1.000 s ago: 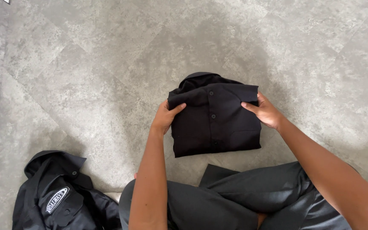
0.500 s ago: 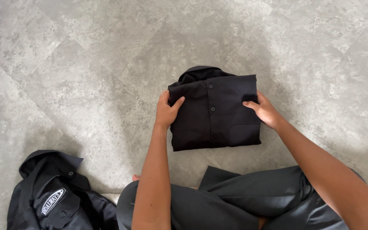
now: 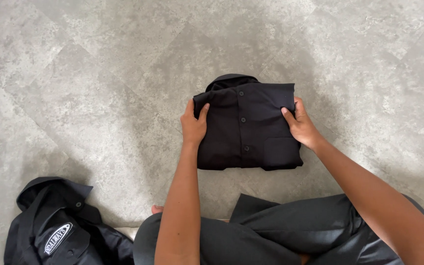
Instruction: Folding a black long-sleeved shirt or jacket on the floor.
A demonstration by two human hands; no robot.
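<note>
Beyond the person's crossed legs in dark trousers point(image 3: 290, 235), the left hand point(image 3: 194, 125) and right hand point(image 3: 301, 125) each pinch an opposite side edge of the folded black button-up shirt point(image 3: 246, 130), apparently squaring it, which lies flat between them on the grey stone floor point(image 3: 99, 88).

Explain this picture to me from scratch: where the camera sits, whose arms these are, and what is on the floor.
The camera is worn on a person's head and looks down, so the two bare arms are that person's own. They sit on a grey stone-look floor. In front of them lies a folded black shirt, buttons up. The left hand grips its left edge and the right hand grips its right edge. At lower left lies a second, crumpled black shirt with a white oval patch.
</note>
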